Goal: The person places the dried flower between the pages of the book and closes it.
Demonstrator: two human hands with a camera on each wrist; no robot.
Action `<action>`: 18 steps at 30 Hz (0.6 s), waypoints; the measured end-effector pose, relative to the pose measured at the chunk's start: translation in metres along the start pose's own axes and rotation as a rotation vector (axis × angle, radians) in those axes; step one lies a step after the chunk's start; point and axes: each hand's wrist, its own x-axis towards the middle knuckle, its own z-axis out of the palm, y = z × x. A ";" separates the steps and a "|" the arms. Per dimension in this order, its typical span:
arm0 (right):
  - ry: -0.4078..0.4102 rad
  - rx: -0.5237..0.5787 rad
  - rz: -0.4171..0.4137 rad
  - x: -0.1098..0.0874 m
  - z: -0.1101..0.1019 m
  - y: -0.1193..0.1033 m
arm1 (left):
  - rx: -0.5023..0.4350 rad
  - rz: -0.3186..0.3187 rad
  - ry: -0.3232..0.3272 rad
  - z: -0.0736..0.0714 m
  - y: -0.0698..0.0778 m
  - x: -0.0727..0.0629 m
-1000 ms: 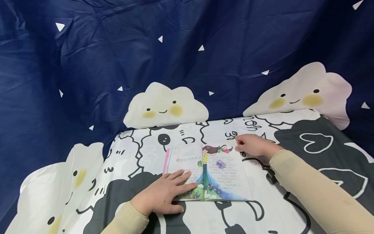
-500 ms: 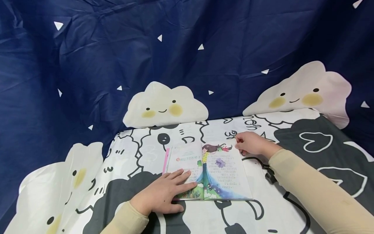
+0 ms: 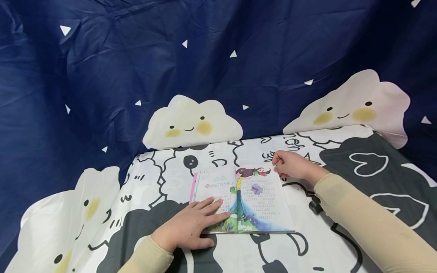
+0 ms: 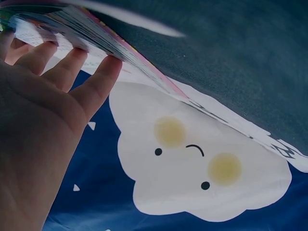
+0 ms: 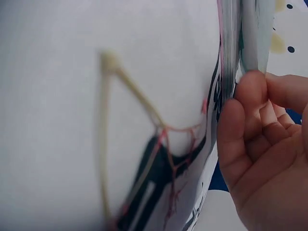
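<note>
A picture book (image 3: 263,201) lies spread on the patterned sheet, printed text and coloured drawings on both pages. My left hand (image 3: 192,227) rests on the lower left page, fingers spread and fairly straight; the left wrist view shows its fingertips (image 4: 110,65) against the paper. At the top right corner of the book is my right hand (image 3: 295,167). In the right wrist view, this hand (image 5: 269,139) pinches the edge of a page (image 5: 255,38) between thumb and forefinger, with that page standing apart from the page block (image 5: 230,53).
A thin, blurred branching stem (image 5: 139,96), yellow turning pink, shows in the right wrist view. A black cord (image 3: 355,246) and small black device (image 3: 315,207) lie by the right sleeve. Cloud-shaped cutouts (image 3: 192,123) stand along the dark blue cloth (image 3: 205,76).
My right hand has risen slightly at the book's top right corner. The left hand stays in place, and the book lies as before.
</note>
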 end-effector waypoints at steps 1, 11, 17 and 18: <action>-0.002 0.012 0.000 0.000 0.000 0.000 | -0.001 0.001 0.000 0.000 0.000 0.000; 0.001 -0.007 0.017 0.001 -0.001 0.004 | -0.002 -0.002 0.002 -0.001 0.001 0.000; -0.007 -0.052 0.008 -0.001 -0.002 0.002 | -0.005 -0.003 -0.001 0.000 0.000 -0.001; -0.007 -0.056 0.012 -0.001 -0.002 0.002 | -0.005 -0.005 -0.002 0.000 0.000 -0.001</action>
